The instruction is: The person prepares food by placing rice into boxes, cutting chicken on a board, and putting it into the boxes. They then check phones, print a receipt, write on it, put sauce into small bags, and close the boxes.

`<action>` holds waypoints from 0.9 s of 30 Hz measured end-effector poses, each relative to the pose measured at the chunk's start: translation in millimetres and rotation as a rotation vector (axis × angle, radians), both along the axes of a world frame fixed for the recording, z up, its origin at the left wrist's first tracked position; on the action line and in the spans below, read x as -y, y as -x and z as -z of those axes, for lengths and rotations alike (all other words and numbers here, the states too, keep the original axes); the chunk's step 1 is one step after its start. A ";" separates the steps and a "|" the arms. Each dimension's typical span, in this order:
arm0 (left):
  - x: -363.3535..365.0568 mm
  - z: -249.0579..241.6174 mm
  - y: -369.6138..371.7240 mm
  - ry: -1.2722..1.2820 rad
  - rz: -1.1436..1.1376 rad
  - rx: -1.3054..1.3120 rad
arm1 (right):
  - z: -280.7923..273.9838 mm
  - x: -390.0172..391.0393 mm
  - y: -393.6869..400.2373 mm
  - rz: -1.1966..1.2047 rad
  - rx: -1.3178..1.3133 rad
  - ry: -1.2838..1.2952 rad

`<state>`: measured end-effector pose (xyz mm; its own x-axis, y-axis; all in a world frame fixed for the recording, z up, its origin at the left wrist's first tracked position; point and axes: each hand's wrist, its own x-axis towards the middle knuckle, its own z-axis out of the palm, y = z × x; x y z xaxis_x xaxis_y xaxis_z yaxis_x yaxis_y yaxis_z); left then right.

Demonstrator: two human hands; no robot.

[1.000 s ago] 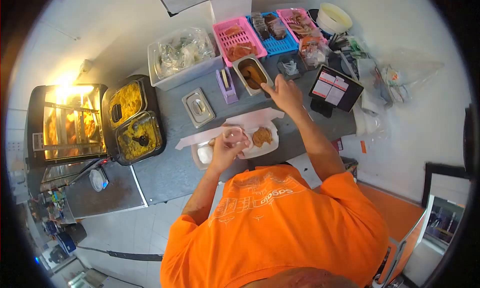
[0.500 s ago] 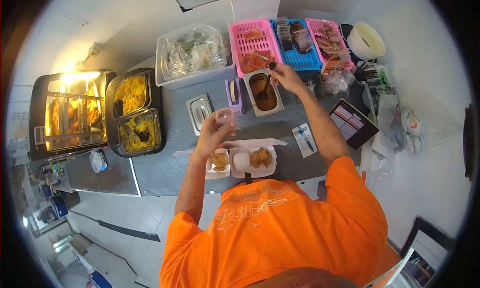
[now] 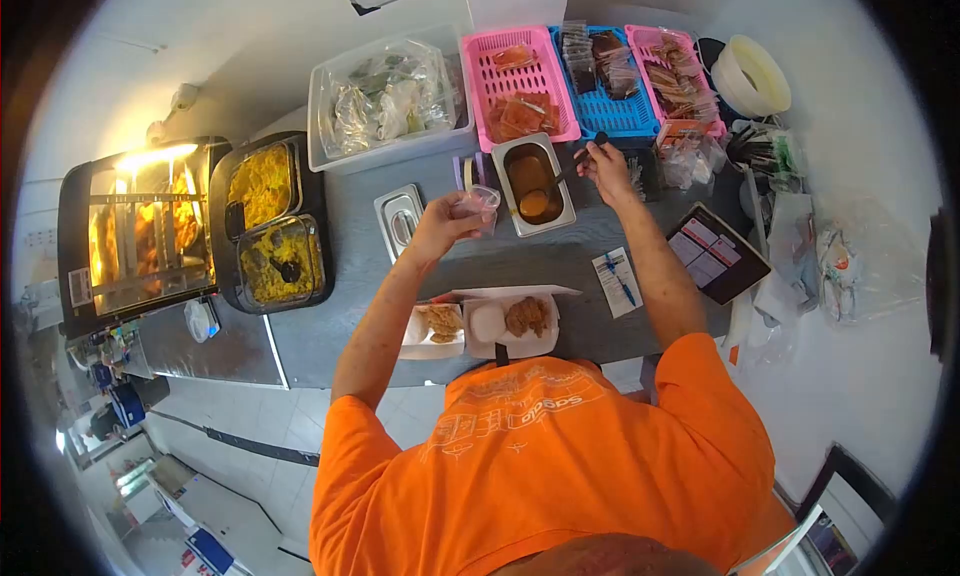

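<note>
My left hand grips a small clear plastic cup just left of a steel pan of brown sauce. My right hand is closed on the dark handle of a ladle, whose bowl sits in the sauce and looks filled with it. Close to my body lies an open white food box with a round white mound and a piece of fried chicken. Beside it, a second box holds more fried pieces, partly covered by my left forearm.
A steel lid and a purple tape dispenser lie left of the pan. Behind stand pink and blue baskets of sachets and a bin of bags. A tablet and a note with a pen are at right.
My left hand has brought the cup right and up, closer to the pan. My right hand has shifted right and slightly down, tilting the ladle's handle over the pan's right rim.
</note>
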<state>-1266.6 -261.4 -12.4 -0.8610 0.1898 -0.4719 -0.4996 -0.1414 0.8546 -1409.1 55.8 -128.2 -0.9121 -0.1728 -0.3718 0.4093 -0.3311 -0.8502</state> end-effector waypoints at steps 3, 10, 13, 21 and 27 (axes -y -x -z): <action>2.5 5.0 9.8 -0.012 0.063 0.024 | -0.5 -1.0 1.0 0.046 0.094 0.056; -13.4 36.1 28.6 0.005 0.183 -0.006 | -40.7 -5.8 16.8 0.124 0.024 0.132; -25.0 49.6 38.0 -0.019 0.225 0.004 | -60.5 -8.3 21.9 0.107 -0.081 0.106; -58.9 44.7 43.8 -0.103 0.231 -0.044 | -141.7 14.1 -7.6 0.072 -0.538 -0.369; -68.7 47.8 43.6 -0.140 0.208 -0.076 | -191.1 34.1 -65.2 -0.088 -1.004 -0.663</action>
<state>-1310.3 -192.7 -60.2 -0.8286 0.4252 -0.3641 -0.4653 -0.1616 0.8703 -1344.0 21.7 63.0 -0.8403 -0.2928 0.4563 -0.5324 0.2866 -0.7965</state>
